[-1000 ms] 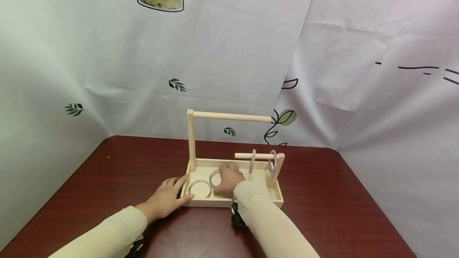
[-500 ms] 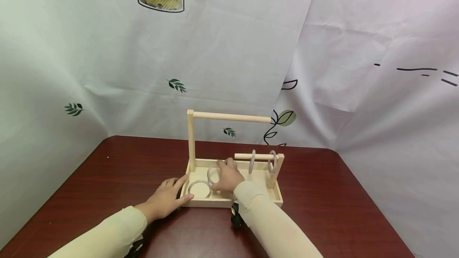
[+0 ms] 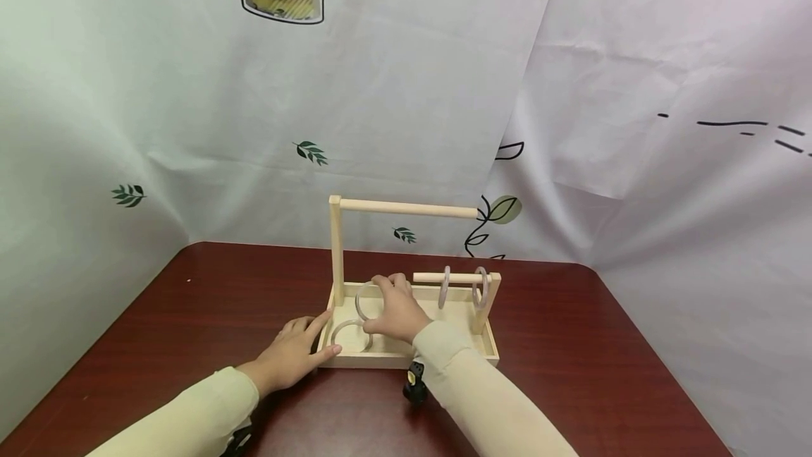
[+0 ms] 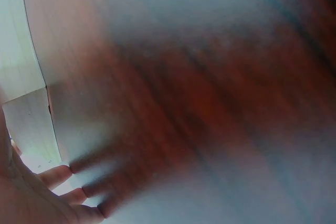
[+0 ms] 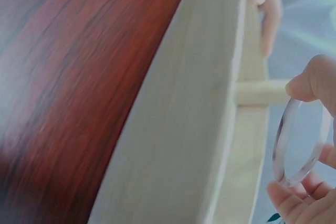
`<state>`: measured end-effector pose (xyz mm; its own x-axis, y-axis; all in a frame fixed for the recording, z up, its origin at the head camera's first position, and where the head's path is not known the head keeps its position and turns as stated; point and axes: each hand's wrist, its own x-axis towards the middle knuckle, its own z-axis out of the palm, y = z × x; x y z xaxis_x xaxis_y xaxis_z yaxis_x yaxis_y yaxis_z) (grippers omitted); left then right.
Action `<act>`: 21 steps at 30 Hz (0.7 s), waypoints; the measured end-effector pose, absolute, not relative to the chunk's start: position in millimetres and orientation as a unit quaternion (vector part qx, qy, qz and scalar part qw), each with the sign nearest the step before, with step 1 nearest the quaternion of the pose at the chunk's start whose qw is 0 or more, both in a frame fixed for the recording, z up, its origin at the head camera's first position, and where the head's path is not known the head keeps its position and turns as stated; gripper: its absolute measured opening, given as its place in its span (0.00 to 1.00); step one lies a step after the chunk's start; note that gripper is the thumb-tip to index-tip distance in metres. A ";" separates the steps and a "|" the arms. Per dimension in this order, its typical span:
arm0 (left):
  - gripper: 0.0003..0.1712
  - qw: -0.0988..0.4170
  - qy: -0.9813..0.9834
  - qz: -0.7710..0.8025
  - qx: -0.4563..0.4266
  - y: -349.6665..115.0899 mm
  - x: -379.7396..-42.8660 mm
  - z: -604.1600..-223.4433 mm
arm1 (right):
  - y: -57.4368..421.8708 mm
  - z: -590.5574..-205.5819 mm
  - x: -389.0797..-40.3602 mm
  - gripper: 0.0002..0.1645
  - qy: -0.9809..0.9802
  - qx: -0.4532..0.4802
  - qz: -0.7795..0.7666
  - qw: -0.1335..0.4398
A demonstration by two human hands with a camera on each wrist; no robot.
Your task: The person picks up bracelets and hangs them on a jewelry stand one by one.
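Bangle [image 5: 281,145] held above the wooden tray [image 3: 380,361]
Right grip [image 3: 397,312] pinches it between thumb and fingers, near a second bangle [image 3: 349,321] lying inside — left grip [image 3: 288,356], fingers spread, rests on the tray's left end.

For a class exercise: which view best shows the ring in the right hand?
The right wrist view: the ring appears large, with most of its loop visible. The head view shows it small, partly covered by the right hand; the left wrist view does not show it.
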<state>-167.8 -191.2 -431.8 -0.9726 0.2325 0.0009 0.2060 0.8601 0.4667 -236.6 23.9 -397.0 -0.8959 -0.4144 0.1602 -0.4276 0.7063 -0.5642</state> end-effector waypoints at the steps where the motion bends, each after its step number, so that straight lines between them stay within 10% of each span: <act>1: 0.45 0.027 0.964 0.240 0.114 -191.1 -167.8 -431.5 | 23.1 -395.1 -235.6 0.51 -0.922 0.230 0.312 0.009; 21: 0.45 0.028 0.965 0.236 0.111 -190.9 -168.7 -433.8 | 29.2 -343.2 -214.9 0.51 -0.858 0.272 0.437 -0.004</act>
<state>-168.7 -190.9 -433.8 -0.9737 0.2277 -0.0007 0.2016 0.8636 0.4621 -214.9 29.2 -343.2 -0.8520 -0.4699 0.2309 -0.4631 0.4708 -0.7509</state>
